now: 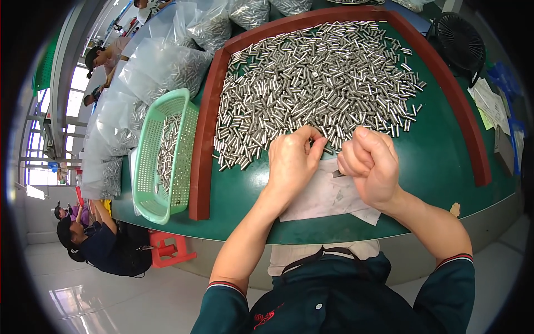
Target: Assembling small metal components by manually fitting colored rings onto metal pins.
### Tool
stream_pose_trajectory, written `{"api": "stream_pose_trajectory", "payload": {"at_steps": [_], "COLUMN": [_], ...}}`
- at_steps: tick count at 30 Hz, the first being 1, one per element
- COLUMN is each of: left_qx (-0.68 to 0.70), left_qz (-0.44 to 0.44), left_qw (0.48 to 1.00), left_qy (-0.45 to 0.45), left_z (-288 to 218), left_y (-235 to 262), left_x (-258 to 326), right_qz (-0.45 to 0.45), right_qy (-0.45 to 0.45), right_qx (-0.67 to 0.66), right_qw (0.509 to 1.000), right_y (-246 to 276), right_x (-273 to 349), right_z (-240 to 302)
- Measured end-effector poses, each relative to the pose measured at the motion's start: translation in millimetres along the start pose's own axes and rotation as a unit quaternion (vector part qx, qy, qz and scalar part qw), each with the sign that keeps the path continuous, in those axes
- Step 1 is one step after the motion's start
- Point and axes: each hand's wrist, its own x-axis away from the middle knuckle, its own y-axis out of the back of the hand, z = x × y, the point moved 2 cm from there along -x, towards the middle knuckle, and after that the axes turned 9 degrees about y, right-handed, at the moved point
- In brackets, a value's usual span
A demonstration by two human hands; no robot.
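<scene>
Both hands work at the near edge of a broad heap of small metal pins (317, 83), short shiny cylinders strewn across the green counter (439, 161) inside a reddish-brown raised border (203, 145). The left hand (290, 161) is curled, its grip pinching at pins at the heap's fringe; the right hand (370, 164) is clenched around a small dark piece (too small to tell what). Judging by the piles, only a modest share is sorted: a thin layer of pins lies in the pale green perforated plastic basket (147, 167) to the left, while most remain loose. White paper (328, 197) lies flat under the hands; crinkled clear bags (150, 72) of more pins are stacked beyond the basket.
</scene>
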Motion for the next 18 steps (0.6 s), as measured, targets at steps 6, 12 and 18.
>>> {"api": "stream_pose_trajectory", "payload": {"at_steps": [6,12,18], "left_qx": [-0.015,-0.037,0.015], "left_qz": [-0.002,0.002,0.093], "left_qw": [1.0,0.999,0.995], "left_qy": [0.002,-0.034,-0.021], "left_z": [5.6,1.8,0.8], "left_y": [11.0,10.0,15.7], "left_x": [9.1,10.8,34.1], "right_qz": [0.011,0.012,-0.012], "right_qy": [0.002,-0.002,-0.008], "right_qx": [0.023,0.026,-0.019], "right_qw": [1.0,1.0,1.0], "right_y": [-1.5,-2.5,1.9], "right_x": [-0.2,0.0,-0.3], "right_z": [-1.4,-0.1,0.6]}}
